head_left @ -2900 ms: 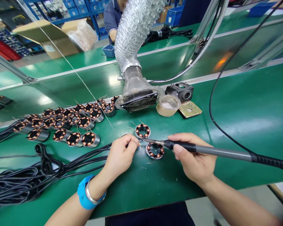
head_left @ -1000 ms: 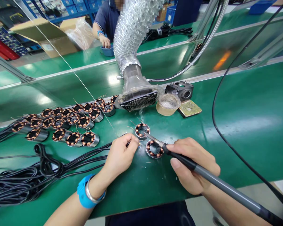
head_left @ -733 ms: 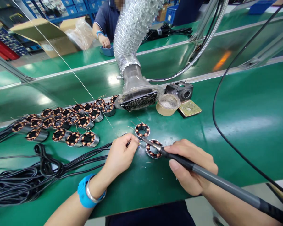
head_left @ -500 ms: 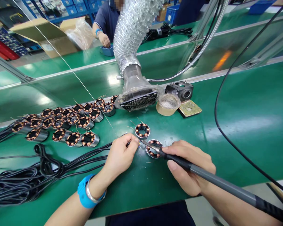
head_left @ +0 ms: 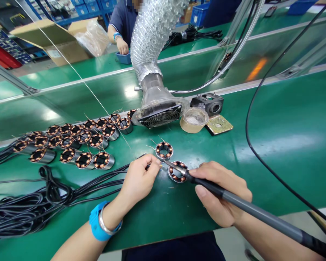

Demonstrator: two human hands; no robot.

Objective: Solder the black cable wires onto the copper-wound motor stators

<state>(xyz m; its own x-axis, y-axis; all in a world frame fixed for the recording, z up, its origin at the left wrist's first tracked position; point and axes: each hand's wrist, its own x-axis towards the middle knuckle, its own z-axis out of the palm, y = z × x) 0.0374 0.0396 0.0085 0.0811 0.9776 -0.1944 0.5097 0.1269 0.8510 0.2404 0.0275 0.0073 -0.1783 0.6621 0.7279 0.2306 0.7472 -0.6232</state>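
My left hand (head_left: 141, 177) pinches the end of a black cable (head_left: 103, 178), whose small coloured wires show at the fingertips. In my right hand (head_left: 224, 192) is a soldering iron (head_left: 241, 202), its metal tip pointing left, close beside my left fingertips. Under the iron's metal shaft lies a ring-shaped copper coil core (head_left: 176, 177). A second coil core (head_left: 164, 150) with thin wires sticking up stands just behind it. What the tip touches is too small to tell.
Several coil cores (head_left: 84, 160) stand in rows at the left, behind bundled black cables (head_left: 21, 214). An extractor hood (head_left: 160, 108) hangs ahead, beside a round tub (head_left: 193, 121) and a sponge tray (head_left: 219, 125). Across the divider, a person's hand (head_left: 122, 46) is at a blue box (head_left: 124, 58).
My right hand and the soldering iron have shifted very slightly to the right. My left hand stays where it was. The other person's hand has moved slightly.
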